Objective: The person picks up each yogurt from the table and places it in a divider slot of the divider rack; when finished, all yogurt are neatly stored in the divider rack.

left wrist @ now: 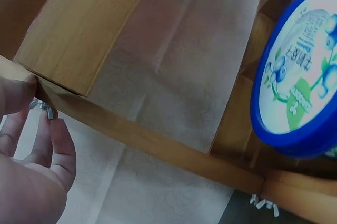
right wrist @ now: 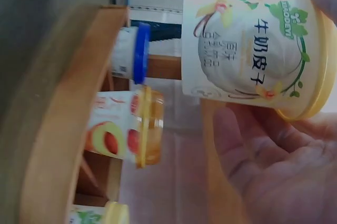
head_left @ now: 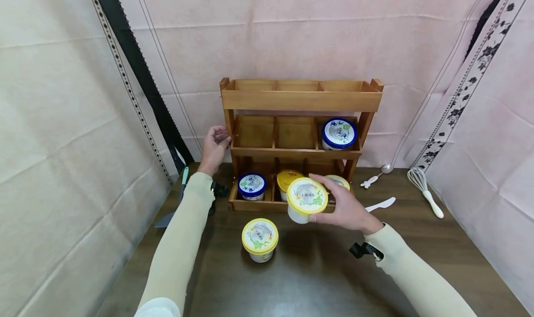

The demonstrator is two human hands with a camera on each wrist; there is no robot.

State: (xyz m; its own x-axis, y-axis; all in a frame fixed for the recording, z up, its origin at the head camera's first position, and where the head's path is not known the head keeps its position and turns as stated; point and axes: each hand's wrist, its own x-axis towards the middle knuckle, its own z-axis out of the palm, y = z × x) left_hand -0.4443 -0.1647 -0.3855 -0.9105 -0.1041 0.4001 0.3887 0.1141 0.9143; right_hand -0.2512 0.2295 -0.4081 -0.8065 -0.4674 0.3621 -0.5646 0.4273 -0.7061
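Note:
My right hand (head_left: 345, 206) holds a white yogurt tub with a yellow lid (head_left: 308, 197), tilted in front of the rack's bottom shelf. The fingers and thumb lie around its lid end in the right wrist view. My left hand (head_left: 214, 149) grips the left side of the wooden rack (head_left: 301, 102), thumb on the frame and fingers by a wing nut (left wrist: 43, 107). A second yellow-lidded tub (head_left: 260, 239) stands on the table before the rack. On the bottom shelf are a blue-lidded tub (head_left: 252, 186), an amber-lidded tub (head_left: 288, 179) and a partly hidden yellow-lidded tub (head_left: 339, 181).
Another blue-lidded tub (head_left: 339, 133) sits in the middle shelf's right compartment. Right of the rack lie a small metal spoon (head_left: 375, 178), a white spreader knife (head_left: 382, 204) and a whisk (head_left: 422, 187). A teal-handled tool (head_left: 185, 176) lies behind the left arm. Cloth walls surround the table.

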